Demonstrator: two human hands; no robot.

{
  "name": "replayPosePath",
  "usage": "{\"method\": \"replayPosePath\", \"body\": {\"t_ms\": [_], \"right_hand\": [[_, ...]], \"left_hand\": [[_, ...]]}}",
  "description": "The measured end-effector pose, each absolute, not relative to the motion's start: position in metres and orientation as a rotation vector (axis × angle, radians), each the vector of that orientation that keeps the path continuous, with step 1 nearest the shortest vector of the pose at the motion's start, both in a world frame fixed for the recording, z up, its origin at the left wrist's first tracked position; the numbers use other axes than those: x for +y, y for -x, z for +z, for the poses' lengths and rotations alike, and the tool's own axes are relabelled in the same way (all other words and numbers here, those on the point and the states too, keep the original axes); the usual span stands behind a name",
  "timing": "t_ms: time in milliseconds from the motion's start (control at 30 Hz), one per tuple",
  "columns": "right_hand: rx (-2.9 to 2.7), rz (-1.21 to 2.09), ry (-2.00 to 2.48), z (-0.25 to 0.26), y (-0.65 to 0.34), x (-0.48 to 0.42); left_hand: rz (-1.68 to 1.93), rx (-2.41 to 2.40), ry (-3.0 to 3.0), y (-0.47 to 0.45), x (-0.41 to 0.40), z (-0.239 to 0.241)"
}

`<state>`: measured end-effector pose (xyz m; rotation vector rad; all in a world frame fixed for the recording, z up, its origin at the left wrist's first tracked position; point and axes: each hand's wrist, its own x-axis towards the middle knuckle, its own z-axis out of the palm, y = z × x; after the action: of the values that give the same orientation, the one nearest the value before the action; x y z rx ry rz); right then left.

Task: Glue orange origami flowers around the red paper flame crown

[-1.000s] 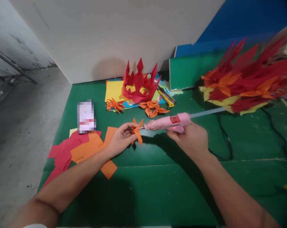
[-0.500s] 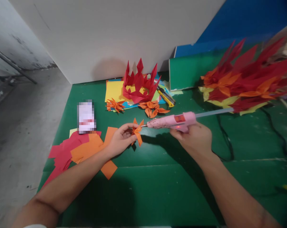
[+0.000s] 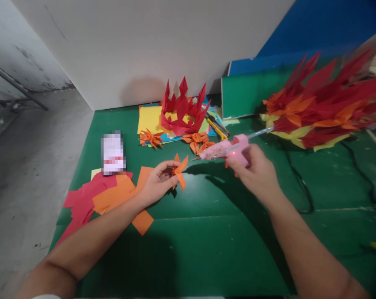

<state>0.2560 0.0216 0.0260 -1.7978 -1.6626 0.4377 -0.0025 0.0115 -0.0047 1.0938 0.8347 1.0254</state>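
L hand (image 3: pixel 159 182) grip: thumb + fingers pinched on orange paper flower (image 3: pixel 181 169), held over table (image 3: pixel 206 253), just R of orange paper pcs (image 3: pixel 114 194). R hand (image 3: pixel 258 174) grip: wrapped round pink glue gun (image 3: pixel 222 149) (tip aimed at flower, nr but apart). Red paper crown (image 3: pixel 183 110) behind, on coloured sheets (image 3: pixel 148 118).

My left hand (image 3: pixel 158 183) pinches an orange paper flower (image 3: pixel 181 166) over the green table (image 3: pixel 206 253). My right hand (image 3: pixel 259 174) grips a pink glue gun (image 3: pixel 217 150), its nozzle pointing left, just apart from the flower. Far side, centre: red paper crown (image 3: pixel 182 118) on stacked coloured sheets (image 3: pixel 148 119), yellow-and-black cutter (image 3: pixel 215 124) at its right. Left: loose red slips (image 3: pixel 87 190) and orange slips (image 3: pixel 113 197). Far right: larger red, orange and yellow paper piece (image 3: pixel 321 110).
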Motion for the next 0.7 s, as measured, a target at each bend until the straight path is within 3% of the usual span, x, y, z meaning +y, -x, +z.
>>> {"method": "replayPosePath", "body": {"t_ms": [167, 400, 600, 700], "right_hand": [[-1.777, 0.637, 1.903, 0.014, -0.273, 0.034], [-2.117, 0.329, 1.866, 0.012, -0.277, 0.038], [-1.902, 0.076, 1.856, 0.021, -0.261, 0.025], [-2.019, 0.321, 1.523, 0.027, -0.232, 0.008]], "left_hand": [[1.058, 0.828, -1.088, 0.005, 0.011, -0.003], [1.048, 0.770, -1.050, 0.006, 0.009, 0.001], [1.107, 0.900, -1.204, -0.001, 0.007, -0.003], [1.131, 1.016, -1.316, -0.006, 0.005, -0.004]]}}
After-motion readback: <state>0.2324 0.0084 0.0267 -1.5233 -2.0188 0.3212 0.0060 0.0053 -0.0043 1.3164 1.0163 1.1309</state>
